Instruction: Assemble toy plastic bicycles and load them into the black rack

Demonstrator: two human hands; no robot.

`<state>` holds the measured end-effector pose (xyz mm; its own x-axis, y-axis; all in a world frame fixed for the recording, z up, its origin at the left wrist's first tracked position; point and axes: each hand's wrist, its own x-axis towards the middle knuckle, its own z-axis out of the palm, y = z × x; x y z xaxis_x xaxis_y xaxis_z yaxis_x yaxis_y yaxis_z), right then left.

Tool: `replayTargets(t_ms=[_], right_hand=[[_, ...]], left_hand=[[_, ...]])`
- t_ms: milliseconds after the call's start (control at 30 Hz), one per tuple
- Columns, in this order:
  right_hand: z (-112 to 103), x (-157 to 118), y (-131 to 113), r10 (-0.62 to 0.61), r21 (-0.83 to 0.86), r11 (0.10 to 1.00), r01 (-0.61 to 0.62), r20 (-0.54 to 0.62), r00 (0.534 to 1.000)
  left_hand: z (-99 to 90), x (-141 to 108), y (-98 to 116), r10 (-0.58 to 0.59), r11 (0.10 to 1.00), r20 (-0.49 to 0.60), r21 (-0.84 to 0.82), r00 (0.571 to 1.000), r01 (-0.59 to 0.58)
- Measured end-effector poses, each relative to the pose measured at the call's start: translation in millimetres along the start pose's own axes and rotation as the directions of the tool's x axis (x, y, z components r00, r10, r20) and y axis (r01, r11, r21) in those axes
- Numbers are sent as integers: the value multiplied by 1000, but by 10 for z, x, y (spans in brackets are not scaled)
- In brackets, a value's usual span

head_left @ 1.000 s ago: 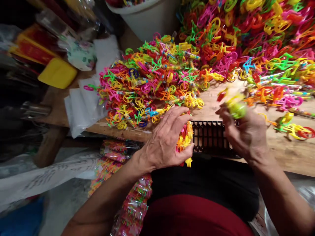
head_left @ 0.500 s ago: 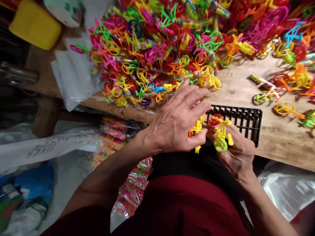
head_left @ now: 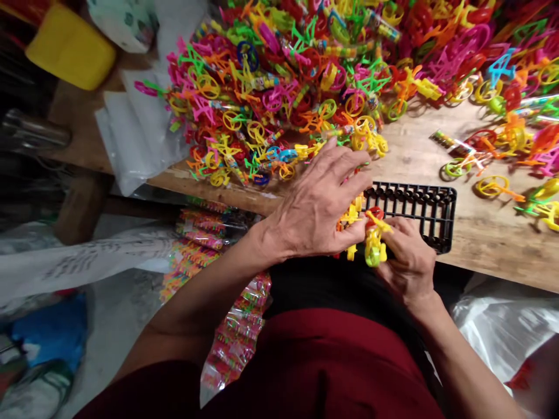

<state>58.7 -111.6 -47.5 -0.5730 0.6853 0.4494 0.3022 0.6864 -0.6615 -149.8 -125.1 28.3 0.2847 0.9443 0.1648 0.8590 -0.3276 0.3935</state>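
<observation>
A small yellow plastic toy bicycle (head_left: 375, 240) with one red and one light-green wheel is pinched in the fingers of my right hand (head_left: 410, 259). Just left of it, my left hand (head_left: 312, 203) curls over a row of yellow and orange toy bicycles (head_left: 351, 216) at the left end of a black slotted rack (head_left: 452, 221). My left thumb presses against their near side, and the back of the hand hides most of the row. The rack's right part shows bare slots. It lies at the table's front edge.
A large heap of colourful toy bicycles and candy-filled tubes (head_left: 271, 99) covers the back of the wooden table (head_left: 489, 250). Loose pieces lie at right. Clear plastic bags (head_left: 135, 134) rest at left. Strips of filled packets (head_left: 236, 331) hang below the edge, beside my left forearm.
My right hand has shifted left with the toy bicycle, closer to the row under my left hand, and the bicycle has turned. My left hand stays over the row.
</observation>
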Motion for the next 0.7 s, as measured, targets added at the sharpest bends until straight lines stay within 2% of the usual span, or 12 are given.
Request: replayTargets(t_ms=[267,600,700], right_hand=[[65,6,-31,-92,14,996,93,-22,995],[107,-9,-14,-79,36,996,80,-36,996],[131,-24,-7,-79,26,996,80,-51,996]], left_hand=[[-12,-29,-24,72,997,-13,20,997,-72],[-47,-26,-77,188,981,19,37,982,-189],[-81,-5,-48,167,986,68,18,984,-168]])
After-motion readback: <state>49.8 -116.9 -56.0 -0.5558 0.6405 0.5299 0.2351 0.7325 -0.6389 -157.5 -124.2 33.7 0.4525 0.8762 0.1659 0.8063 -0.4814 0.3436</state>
